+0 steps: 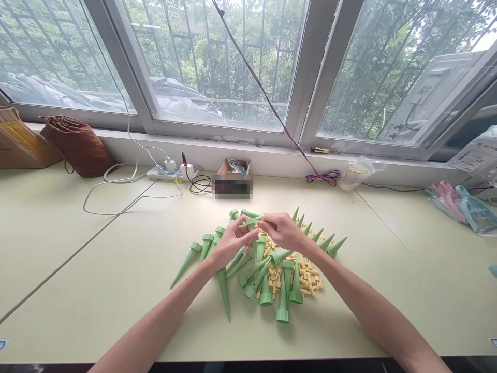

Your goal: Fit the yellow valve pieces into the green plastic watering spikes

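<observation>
My left hand (235, 241) is closed around a green plastic watering spike (251, 224), its ribbed cap end up and its tapered end pointing down. Beside that cap, my right hand (281, 230) is closed in a pinch; whatever its fingertips hold is too small and hidden to name. Below and around both hands lie several more green spikes (285, 290), pointing various ways. Small pale yellow plastic fittings (308, 277) are heaped among them. On the right, a row of green spikes (326, 242) stands with the tips up, and others (190, 261) lie to the left.
Along the back wall are a brown drawstring bag (79, 147), a power strip (155, 172) with cables, a small cardboard box (223, 168), a coiled red-blue wire (324, 178) and a plastic-wrapped roll (351, 176). Pink and teal packaged items (462, 204) lie far right on the table (116, 274).
</observation>
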{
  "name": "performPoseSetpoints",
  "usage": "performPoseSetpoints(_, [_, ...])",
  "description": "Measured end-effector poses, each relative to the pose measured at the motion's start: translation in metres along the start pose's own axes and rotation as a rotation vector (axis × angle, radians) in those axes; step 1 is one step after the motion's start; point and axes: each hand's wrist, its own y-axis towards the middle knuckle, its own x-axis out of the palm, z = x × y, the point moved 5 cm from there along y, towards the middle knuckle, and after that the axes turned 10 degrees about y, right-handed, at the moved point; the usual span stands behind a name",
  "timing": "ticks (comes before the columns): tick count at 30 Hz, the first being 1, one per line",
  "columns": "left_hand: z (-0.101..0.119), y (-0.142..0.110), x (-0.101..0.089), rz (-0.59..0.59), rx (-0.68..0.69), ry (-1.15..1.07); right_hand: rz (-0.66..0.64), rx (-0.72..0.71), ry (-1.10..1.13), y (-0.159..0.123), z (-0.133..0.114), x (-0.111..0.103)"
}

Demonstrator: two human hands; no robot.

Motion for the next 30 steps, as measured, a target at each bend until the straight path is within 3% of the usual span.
performPoseSetpoints(6, [-0.006,-0.001,0.004,-0.150,-0.145,-0.233,0.023,-0.066,-0.053,-0.002,-0.013,0.000])
performPoseSetpoints(11, [-0.007,-0.003,0.006,-0.240,-0.125,-0.240,0.029,-0.120,-0.119,-0.005,-0.026,0.004])
performPoseSetpoints(30, [-0.008,-0.004,0.005,-0.249,-0.123,-0.185,-0.001,-0.190,-0.375,-0.015,-0.036,0.013])
